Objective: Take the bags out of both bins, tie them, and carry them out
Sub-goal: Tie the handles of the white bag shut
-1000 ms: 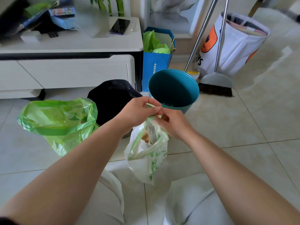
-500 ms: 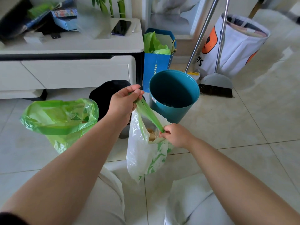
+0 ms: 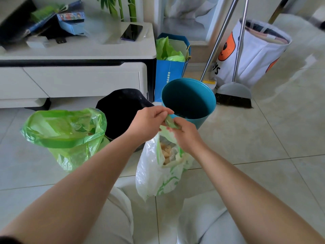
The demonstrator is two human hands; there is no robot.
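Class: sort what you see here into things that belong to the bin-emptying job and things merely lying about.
Job: white bag, held by left hand and right hand; green bag; teal bin; black bin.

Lying about: phone, broom, blue paper bag.

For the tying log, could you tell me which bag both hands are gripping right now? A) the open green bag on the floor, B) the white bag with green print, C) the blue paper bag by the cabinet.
B: the left hand and right hand pinch the twisted handles of the white bag.
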